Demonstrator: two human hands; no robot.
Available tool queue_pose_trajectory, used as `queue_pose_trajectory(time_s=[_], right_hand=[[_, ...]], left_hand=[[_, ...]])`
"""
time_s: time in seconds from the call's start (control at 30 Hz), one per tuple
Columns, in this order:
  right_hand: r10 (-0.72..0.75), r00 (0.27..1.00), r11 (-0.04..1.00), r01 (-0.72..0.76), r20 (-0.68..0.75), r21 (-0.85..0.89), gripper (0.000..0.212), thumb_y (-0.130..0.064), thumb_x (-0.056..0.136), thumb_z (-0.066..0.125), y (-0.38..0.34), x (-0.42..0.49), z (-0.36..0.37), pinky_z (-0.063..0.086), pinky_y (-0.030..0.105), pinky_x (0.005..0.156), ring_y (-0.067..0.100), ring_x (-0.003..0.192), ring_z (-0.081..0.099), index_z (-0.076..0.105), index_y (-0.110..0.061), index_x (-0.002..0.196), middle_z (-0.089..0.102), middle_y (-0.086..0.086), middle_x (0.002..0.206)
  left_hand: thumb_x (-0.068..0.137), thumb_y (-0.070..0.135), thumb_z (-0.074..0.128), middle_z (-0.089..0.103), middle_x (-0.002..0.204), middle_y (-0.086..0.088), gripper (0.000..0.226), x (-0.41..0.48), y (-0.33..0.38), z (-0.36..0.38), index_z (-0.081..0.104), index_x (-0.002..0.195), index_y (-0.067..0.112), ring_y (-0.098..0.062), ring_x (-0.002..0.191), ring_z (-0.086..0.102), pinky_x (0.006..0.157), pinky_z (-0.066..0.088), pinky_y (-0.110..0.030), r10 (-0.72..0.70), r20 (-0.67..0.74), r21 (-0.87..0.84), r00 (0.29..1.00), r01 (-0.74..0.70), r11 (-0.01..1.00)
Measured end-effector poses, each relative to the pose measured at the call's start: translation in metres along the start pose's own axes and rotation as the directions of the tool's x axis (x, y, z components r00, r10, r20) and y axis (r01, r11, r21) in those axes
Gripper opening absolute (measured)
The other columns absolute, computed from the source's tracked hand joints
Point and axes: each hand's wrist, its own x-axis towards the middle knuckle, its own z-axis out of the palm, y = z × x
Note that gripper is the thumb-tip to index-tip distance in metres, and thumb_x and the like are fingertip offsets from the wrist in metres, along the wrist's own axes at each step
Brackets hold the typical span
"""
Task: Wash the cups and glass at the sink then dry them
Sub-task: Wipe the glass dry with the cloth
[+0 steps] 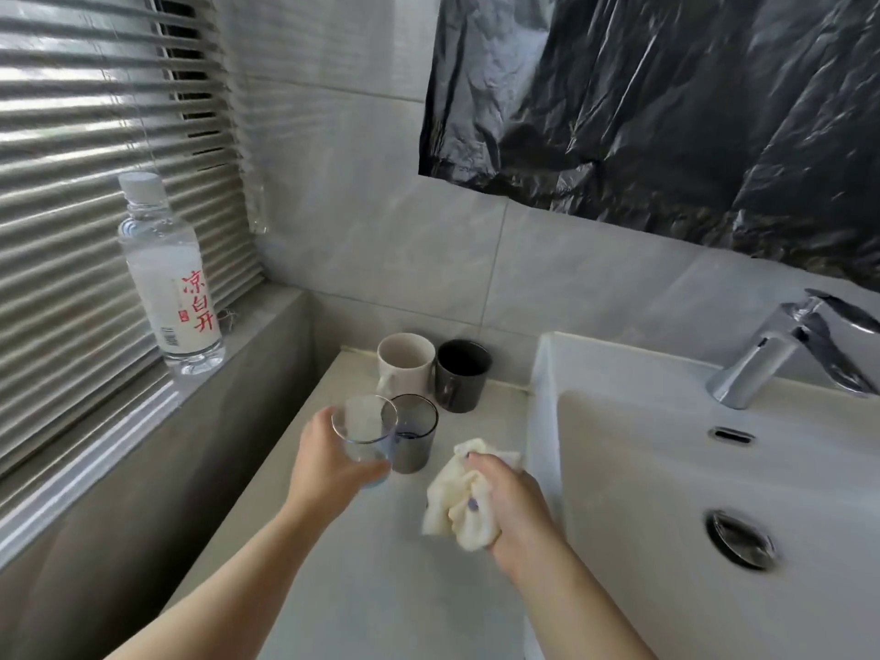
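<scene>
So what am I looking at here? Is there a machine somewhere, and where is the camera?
There is no machine here. These are a person's two bare hands, and the single picture comes from a wide-angle camera worn on the person's head, looking forward and down. That is why the arms reach in from the bottom edge.

The left hand grips a clear glass. The right hand holds a crumpled cream cloth.

On the counter, left of the white sink, stands a grey tinted glass. Behind it are a white mug and a dark mug. A chrome tap sits at the back of the sink, and a water bottle stands on the window ledge.
</scene>
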Motion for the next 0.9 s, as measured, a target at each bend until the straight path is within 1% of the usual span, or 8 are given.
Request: queue_pose_trajectory(time_s=[0.17,0.27,0.3,0.43,0.57,0.67,0.8,0.9], right_hand=[[-0.005,1.000,1.000,0.005,-0.020,-0.002,0.020,-0.017,0.072,0.060,0.009,0.018,0.013,0.028,0.022,0.052,0.016,0.045,0.032,0.060,-0.025,0.054,0.039,0.007,0.067],[0.006,1.000,1.000,-0.006,-0.028,-0.006,0.002,-0.024,0.058,0.061,0.017,0.027,0.020,0.027,0.025,0.053,0.022,0.053,0.032,0.060,-0.025,0.060,0.043,0.012,0.073],[0.017,1.000,1.000,-0.017,-0.024,0.001,0.007,-0.024,0.057,0.061,0.019,0.028,0.021,0.028,0.026,0.054,0.022,0.054,0.034,0.061,-0.023,0.064,0.043,0.013,0.073],[0.015,1.000,1.000,-0.015,-0.017,-0.026,0.011,-0.019,0.069,0.058,0.026,0.034,0.024,0.029,0.026,0.054,0.022,0.050,0.037,0.060,-0.022,0.059,0.049,0.012,0.057],[0.037,0.999,0.999,-0.037,0.013,-0.005,0.013,-0.026,0.066,0.060,0.028,0.035,0.027,0.031,0.021,0.049,0.027,0.059,0.042,0.064,-0.020,0.078,0.055,0.016,0.070],[0.047,0.999,0.998,-0.047,-0.003,0.053,0.006,-0.024,0.082,0.062,0.030,0.036,0.026,0.035,0.025,0.054,0.022,0.052,0.045,0.064,-0.021,0.077,0.057,0.009,0.075],[0.094,0.993,0.994,-0.097,0.065,0.043,0.021,-0.027,0.092,0.053,0.031,0.033,0.023,0.035,0.027,0.062,0.015,0.067,0.051,0.070,-0.021,0.080,0.065,-0.001,0.072],[0.096,0.989,0.994,-0.101,0.115,0.037,0.023,-0.029,0.093,0.051,0.034,0.029,0.022,0.041,0.026,0.066,0.013,0.073,0.059,0.070,-0.017,0.099,0.069,-0.001,0.080]], left_hand=[[0.063,0.023,0.087,0.042,0.131,-0.006,0.085,0.022,-0.015,0.003,0.043,0.135,0.011,-0.022,0.123,0.040,0.096,0.041,-0.033,-0.023,0.006,0.034,1.000,0.022,0.999],[0.056,0.032,0.086,0.048,0.128,-0.004,0.087,0.032,-0.029,0.003,0.047,0.132,0.014,-0.021,0.121,0.044,0.093,0.044,-0.033,-0.044,0.020,0.071,0.999,0.043,0.997],[0.051,0.037,0.085,0.050,0.126,-0.003,0.090,0.034,-0.032,0.003,0.049,0.131,0.016,-0.021,0.119,0.047,0.091,0.046,-0.034,-0.053,0.027,0.077,0.998,0.051,0.996],[0.048,0.028,0.088,0.052,0.125,-0.002,0.091,0.046,-0.041,0.004,0.050,0.131,0.018,-0.021,0.117,0.051,0.091,0.050,-0.037,-0.075,0.040,0.094,0.996,0.071,0.993],[0.055,0.020,0.089,0.049,0.128,-0.004,0.094,0.048,-0.042,0.006,0.045,0.137,0.015,-0.022,0.119,0.049,0.096,0.047,-0.037,-0.073,0.035,0.083,0.997,0.070,0.994],[0.061,0.015,0.088,0.040,0.139,-0.007,0.099,0.045,-0.042,0.006,0.034,0.144,0.013,-0.022,0.127,0.041,0.096,0.039,-0.028,-0.073,0.066,0.056,0.995,0.069,0.996],[0.070,0.033,0.079,0.034,0.144,-0.006,0.090,0.011,-0.030,-0.002,0.033,0.145,0.012,-0.022,0.137,0.028,0.108,0.027,-0.032,0.023,-0.083,0.049,0.996,-0.019,0.999],[0.068,0.052,0.058,0.044,0.133,0.001,0.072,-0.015,-0.011,-0.002,0.050,0.131,0.018,-0.020,0.132,0.030,0.100,0.020,-0.022,0.129,0.038,0.057,0.991,-0.131,0.990]])
